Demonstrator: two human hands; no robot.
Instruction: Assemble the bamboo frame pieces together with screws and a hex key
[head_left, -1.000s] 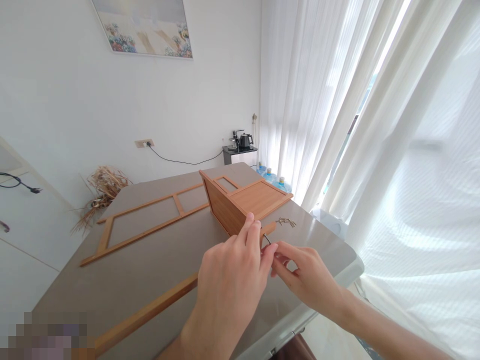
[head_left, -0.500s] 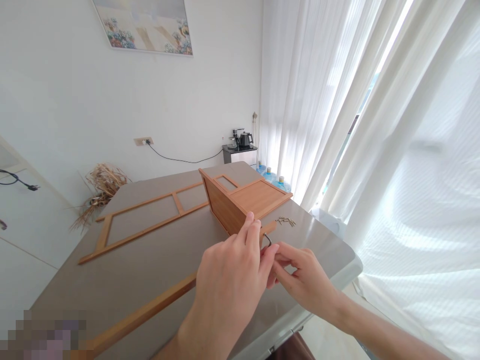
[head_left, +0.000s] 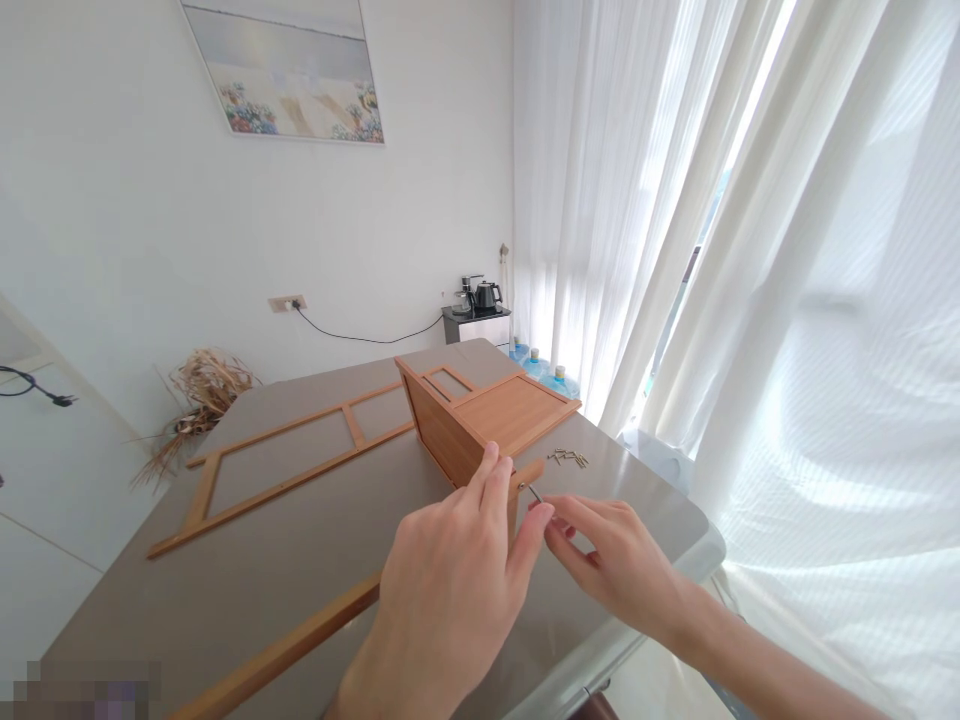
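My right hand (head_left: pixel 619 555) pinches a metal hex key (head_left: pixel 535 494) between thumb and fingertips. The key's tip is at a round bolt head (head_left: pixel 521 486) near the end of a light-brown wooden rail (head_left: pixel 534 469). My left hand (head_left: pixel 450 585) wraps around the corner of the wooden frame beside that rail, its thumb close to the key. The frame's solid panel (head_left: pixel 442 425) stands on edge on the table, and its long bar (head_left: pixel 300 640) runs toward the lower left. My left hand covers part of the joint.
Several loose brass-coloured screws (head_left: pixel 570 458) lie on the grey table (head_left: pixel 300 570) past my right hand. Behind the upright panel lies another wooden panel (head_left: pixel 517 412). An open ladder-like frame (head_left: pixel 277 487) rests on the left. Water bottles (head_left: pixel 559 378) stand beyond the far edge.
The camera view has tilted up slightly. The hex key has turned, and the bolt head now shows beside it. Both hands keep their hold.
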